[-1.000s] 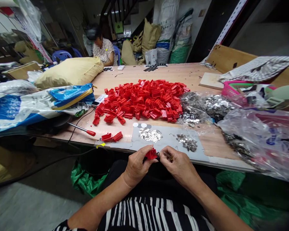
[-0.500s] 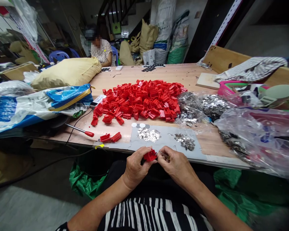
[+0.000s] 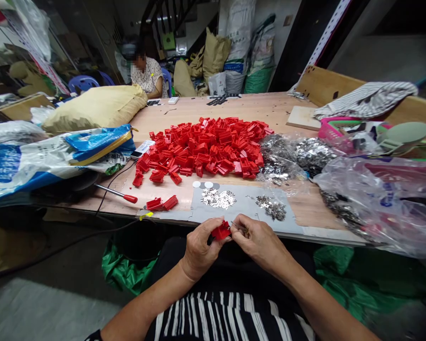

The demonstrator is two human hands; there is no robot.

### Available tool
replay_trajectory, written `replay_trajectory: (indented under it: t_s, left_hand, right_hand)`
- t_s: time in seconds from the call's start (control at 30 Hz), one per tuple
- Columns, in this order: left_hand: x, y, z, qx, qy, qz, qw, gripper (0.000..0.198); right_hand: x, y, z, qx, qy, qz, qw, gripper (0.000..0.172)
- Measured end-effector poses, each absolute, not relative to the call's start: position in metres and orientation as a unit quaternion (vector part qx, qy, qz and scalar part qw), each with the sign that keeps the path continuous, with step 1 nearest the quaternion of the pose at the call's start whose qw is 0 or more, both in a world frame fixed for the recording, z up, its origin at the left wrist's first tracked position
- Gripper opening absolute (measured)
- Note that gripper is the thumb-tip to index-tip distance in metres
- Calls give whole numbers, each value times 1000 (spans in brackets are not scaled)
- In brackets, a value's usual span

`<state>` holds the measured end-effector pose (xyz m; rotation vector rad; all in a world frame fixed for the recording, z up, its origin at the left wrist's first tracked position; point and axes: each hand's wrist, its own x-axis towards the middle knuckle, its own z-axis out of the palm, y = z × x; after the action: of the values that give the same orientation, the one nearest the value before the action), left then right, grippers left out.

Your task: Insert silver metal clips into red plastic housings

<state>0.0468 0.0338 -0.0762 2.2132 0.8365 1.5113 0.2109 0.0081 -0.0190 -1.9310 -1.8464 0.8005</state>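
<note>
Between the thumb and fingers of my left hand (image 3: 203, 241) is a small red plastic housing (image 3: 221, 230), its open side facing up. My right hand (image 3: 250, 235) is pinched close against the housing's right side, on a small metal piece that its fingers mostly cover. Just beyond my hands, a grey mat (image 3: 234, 218) bears a pile of shiny flat metal pieces (image 3: 218, 198) and a pile of darker metal parts (image 3: 271, 207). Two more red housings (image 3: 162, 203) lie near the table edge on the left. A large heap of red housings (image 3: 206, 147) covers the table's middle.
Plastic bags of metal parts (image 3: 280, 156) lie right of the heap, beside a pink basket (image 3: 335, 135). A red-tipped lever (image 3: 129, 198) juts out at left, near a blue-white sack (image 3: 57, 156). Across the table (image 3: 262, 106) sits another person (image 3: 147, 76).
The view has shifted slightly. My left hand keeps hold of the red housing, while my right fingers have shifted slightly beside it.
</note>
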Motion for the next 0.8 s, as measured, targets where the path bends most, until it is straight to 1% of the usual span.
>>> replay_trajectory:
  t_s: [0.2, 0.33, 0.43, 0.67, 0.8]
  left_hand:
    - [47, 33, -79, 779, 286, 530, 173, 47]
    - [46, 33, -79, 775, 293, 529, 183, 47]
    - [46, 33, -78, 775, 289, 529, 189, 47]
    - [48, 34, -76, 774, 287, 526, 205, 47]
    - [49, 32, -76, 759, 305, 532, 219, 46]
  right_hand:
    - [216, 8, -20, -665, -664, 298, 168, 20]
    - [228, 12, -22, -625, -667, 347, 210, 28]
    - [235, 16, -24, -617, -656, 360, 243, 33]
    - [234, 22, -33, -599, -650, 395, 250, 35]
    - [234, 23, -42, -593, -632, 420, 268, 37]
